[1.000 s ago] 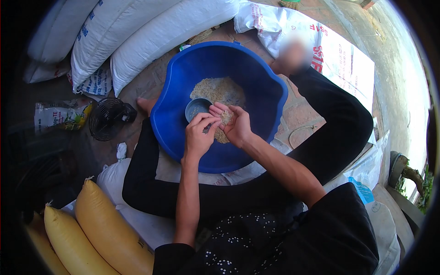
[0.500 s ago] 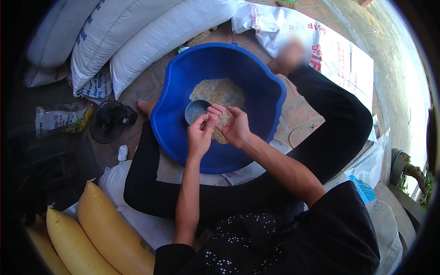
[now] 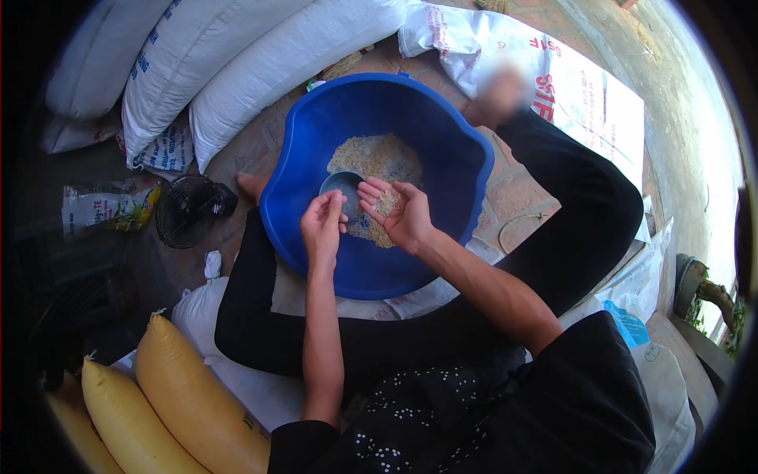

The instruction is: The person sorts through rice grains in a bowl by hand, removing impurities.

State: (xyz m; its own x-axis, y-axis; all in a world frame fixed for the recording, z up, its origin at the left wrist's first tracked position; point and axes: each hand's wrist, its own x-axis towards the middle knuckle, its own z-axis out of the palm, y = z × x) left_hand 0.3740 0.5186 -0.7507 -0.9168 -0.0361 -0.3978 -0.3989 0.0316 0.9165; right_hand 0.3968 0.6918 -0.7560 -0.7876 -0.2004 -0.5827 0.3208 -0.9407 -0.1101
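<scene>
My right hand [image 3: 407, 220] is palm up over the big blue tub [image 3: 308, 126], cupping a small heap of pale grain [image 3: 386, 204] that looks like rice. To its left, my left hand [image 3: 320, 225] is closed with thumb and fingertips together; whatever may be between them is too small to make out. Behind the hands, a grey-blue bowl [image 3: 339, 181] sits in the tub, partly hidden by my left fingers. Loose grain [image 3: 379, 154] covers part of the tub's bottom, with some showing under my right hand.
My legs [image 3: 513, 268] lie around the tub. Full white sacks [image 3: 268, 67] are stacked at the upper left, and yellow sacks [image 3: 189, 379] stand at the lower left. A small black fan [image 3: 189, 209] and a printed packet [image 3: 106, 208] lie left. Flat printed sacking [image 3: 596, 118] spreads at the upper right.
My left hand has moved left, away from the right palm, and now is in front of the bowl. The right hand stays in place with the grain.
</scene>
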